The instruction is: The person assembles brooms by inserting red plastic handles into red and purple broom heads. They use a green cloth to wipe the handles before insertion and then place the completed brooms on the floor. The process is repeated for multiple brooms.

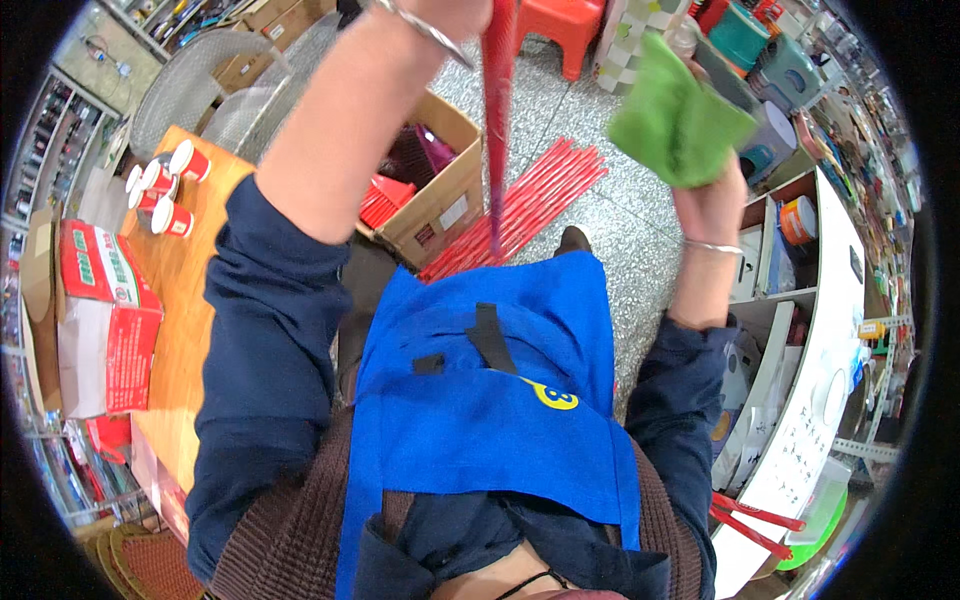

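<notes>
My left hand [450, 16] is raised at the top edge, where the picture cuts off most of its fingers. It is closed on a long red pole [498, 110], which points down toward my apron. Off to the right, my right hand [712, 200] grips a folded green cloth [675, 115], slightly blurred and held apart from the pole. Below, a bundle of similar red poles [530, 205] lies slantwise on the speckled floor.
An open cardboard box [440, 215] with red and purple plastic items stands beside the bundle. Paper cups [172, 217] and a red-and-white carton [110, 315] sit on the wooden table [180, 345] at left. At right is a white counter [815, 370]; a red stool [562, 25] stands ahead.
</notes>
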{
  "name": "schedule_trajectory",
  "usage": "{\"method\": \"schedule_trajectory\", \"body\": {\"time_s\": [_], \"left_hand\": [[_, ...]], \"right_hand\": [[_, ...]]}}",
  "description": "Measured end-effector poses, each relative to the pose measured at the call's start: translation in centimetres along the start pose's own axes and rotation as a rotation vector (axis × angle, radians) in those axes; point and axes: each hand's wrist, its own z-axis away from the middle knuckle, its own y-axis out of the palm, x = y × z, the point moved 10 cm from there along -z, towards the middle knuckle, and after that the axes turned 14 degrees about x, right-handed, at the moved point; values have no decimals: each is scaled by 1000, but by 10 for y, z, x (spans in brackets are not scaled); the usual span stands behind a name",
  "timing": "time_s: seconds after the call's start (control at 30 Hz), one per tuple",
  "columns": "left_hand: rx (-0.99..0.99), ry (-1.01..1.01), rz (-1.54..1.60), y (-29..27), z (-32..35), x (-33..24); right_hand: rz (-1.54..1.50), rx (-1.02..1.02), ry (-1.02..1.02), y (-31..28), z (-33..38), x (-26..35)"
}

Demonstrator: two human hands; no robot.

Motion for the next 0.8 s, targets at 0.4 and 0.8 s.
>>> {"method": "schedule_trajectory", "body": {"time_s": [0.4,0.8], "left_hand": [[-305,40,450,-84,5,39],[-682,-55,337,-221,50,105]], "right_hand": [[1006,359,-18,100,29,-60],[1462,-226,641,-164,284,-81]]}}
